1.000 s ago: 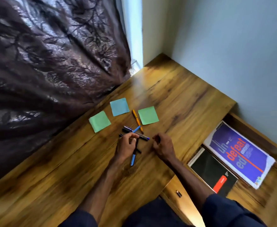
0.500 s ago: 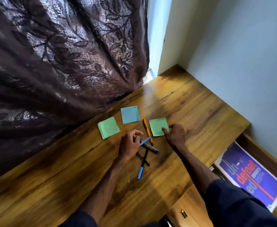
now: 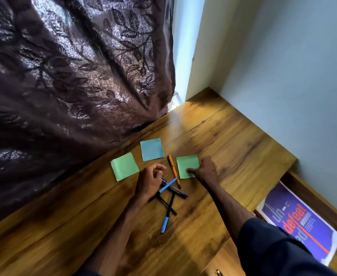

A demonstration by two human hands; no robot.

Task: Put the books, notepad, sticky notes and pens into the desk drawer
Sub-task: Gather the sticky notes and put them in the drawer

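Head view: right hand (image 3: 205, 170) curled, thumb on green sticky note (image 3: 185, 164).

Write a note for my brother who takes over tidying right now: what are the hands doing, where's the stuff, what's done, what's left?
Left hand: curled over the crossed pens; grip unclear.
Right hand: pinches the right green sticky note, thumb on top.
On the desk, untouched: left green sticky note, blue sticky note, orange pen.
Done: purple book lies in the open drawer. Notepad not in view.
Left: all sticky notes and pens into the drawer.
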